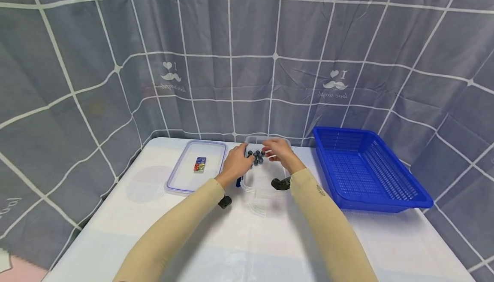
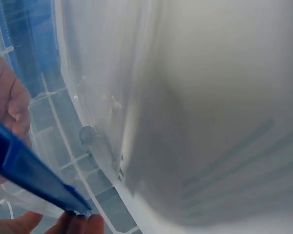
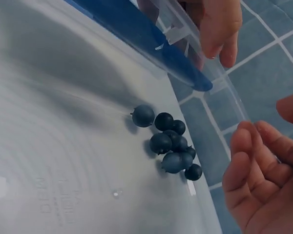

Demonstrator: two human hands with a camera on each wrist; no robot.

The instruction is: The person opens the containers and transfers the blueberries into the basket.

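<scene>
A clear plastic food container (image 1: 264,179) with a blue side latch (image 3: 151,44) stands in front of me in the head view. Several blueberries (image 3: 171,144) are bunched inside at its far end. My left hand (image 1: 236,162) grips the container's rim at the far left corner, fingers outside the wall; in the left wrist view its fingertips (image 2: 78,224) show beside the blue latch. Over the far right corner is my right hand (image 1: 279,151), holding nothing. Its loosely bent fingers (image 3: 239,170) are right at the far rim, beside the blueberries.
Left of the container lies a clear lid (image 1: 204,179) with a blue seal and a small colourful label (image 1: 200,164). A blue plastic basket (image 1: 362,200) stands on the right side of the white table (image 1: 247,243). A grey checked curtain (image 1: 251,76) hangs close behind.
</scene>
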